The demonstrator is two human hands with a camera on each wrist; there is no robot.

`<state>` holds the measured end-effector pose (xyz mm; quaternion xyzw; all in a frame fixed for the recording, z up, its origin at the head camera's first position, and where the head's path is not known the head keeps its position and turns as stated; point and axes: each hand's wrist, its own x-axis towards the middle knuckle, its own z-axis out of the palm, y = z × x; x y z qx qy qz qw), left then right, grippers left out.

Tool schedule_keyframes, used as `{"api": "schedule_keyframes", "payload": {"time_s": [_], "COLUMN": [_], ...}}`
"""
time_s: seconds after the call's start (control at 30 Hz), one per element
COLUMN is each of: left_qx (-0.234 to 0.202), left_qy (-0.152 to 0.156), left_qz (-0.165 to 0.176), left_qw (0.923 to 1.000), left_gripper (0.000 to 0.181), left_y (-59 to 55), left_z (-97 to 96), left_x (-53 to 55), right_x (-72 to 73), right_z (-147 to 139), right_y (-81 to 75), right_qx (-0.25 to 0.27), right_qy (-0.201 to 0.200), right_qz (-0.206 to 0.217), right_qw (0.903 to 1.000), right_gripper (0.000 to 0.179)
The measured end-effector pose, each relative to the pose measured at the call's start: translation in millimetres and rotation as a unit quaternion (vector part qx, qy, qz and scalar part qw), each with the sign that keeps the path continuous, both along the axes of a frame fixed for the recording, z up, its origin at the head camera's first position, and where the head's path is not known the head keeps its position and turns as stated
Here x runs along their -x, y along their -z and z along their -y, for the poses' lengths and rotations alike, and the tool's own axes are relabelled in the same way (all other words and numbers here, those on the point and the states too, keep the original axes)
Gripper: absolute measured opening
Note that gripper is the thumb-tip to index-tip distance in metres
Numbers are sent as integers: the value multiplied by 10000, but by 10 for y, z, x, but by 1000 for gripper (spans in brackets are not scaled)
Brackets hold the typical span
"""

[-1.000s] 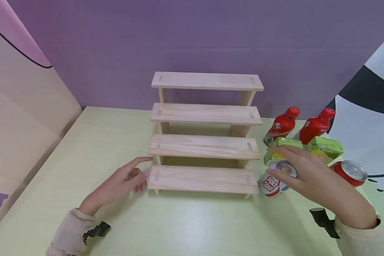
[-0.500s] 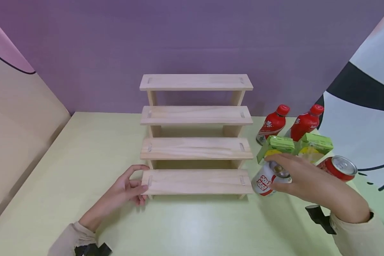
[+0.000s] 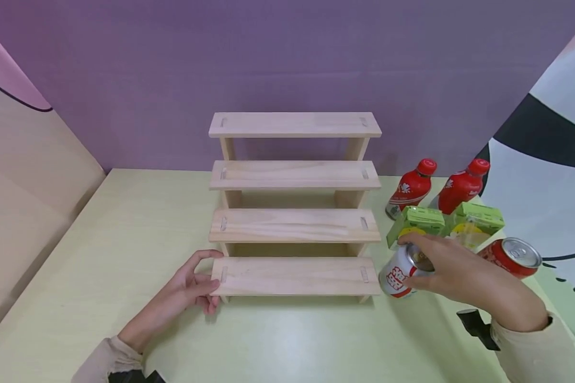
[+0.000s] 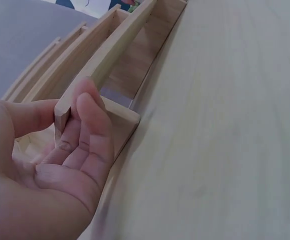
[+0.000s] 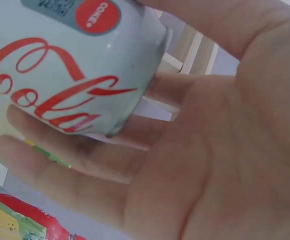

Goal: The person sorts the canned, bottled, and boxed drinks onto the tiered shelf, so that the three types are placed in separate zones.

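Observation:
A four-step wooden display rack (image 3: 294, 276) stands mid-table. My left hand (image 3: 191, 287) pinches the left end of its lowest board, and the left wrist view has this board end (image 4: 62, 114) between thumb and fingers. At the right of the rack my right hand (image 3: 465, 276) grips a white soda can (image 3: 396, 274) by its upper part, fingers on the far side and thumb on the near side. Red cola lettering shows on the can (image 5: 60, 75) in the right wrist view. Its top is partly hidden by the hand.
Behind my right hand stand two green juice cartons (image 3: 424, 219), with two red bottles (image 3: 412, 186) farther back. A red can (image 3: 512, 258) is right of the hand. A purple wall (image 3: 292, 58) rises behind the rack, and the pale table (image 3: 278, 340) extends in front.
My left hand has reached the rack's lowest board and taken hold of its end. My right hand has closed around the white can's upper part. The head view has shifted slightly.

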<state>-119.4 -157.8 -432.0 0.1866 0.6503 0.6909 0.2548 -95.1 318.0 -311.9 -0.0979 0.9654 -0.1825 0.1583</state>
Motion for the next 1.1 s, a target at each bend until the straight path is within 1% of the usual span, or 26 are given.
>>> {"api": "schedule_keyframes", "payload": {"time_s": [0.1,0.27,0.37,0.63,0.73,0.83,0.93,1.1], "left_qx": [-21,47,90,75,32,-33,-85,-43], "left_qy": [50,32,2,-36,-49,-22,7,26], "left_qz": [2,-153,-241,-233,-288,-405,-517,-529], "left_qw": [10000,9999,9997,9997,9996,9992,9986,9986], "left_gripper": [52,51,51,52,54,55,55,55], "left_y": [-6,-23,-26,-8,-11,-9,-2,8], "left_z": [3,2,-3,-8,-2,12,24,20], "left_x": [-3,-8,-3,-16,-19,-17,-13,-1], "right_x": [11,2,2,-38,-50,-64,-89,-148], "right_z": [4,3,6,19,27,27,20,2], "right_y": [4,-28,-44,-58,-85,-132,-193,-278], "right_qx": [12,155,179,170,175,219,203,289], "right_qy": [-74,-225,-245,-228,-222,-243,-188,-16], "right_qz": [-73,-231,-262,-282,-297,-559,-940,-1529], "right_qw": [9999,9994,9992,9992,9992,9979,9952,9878], "right_gripper": [69,63,62,60,61,65,73,83]}}
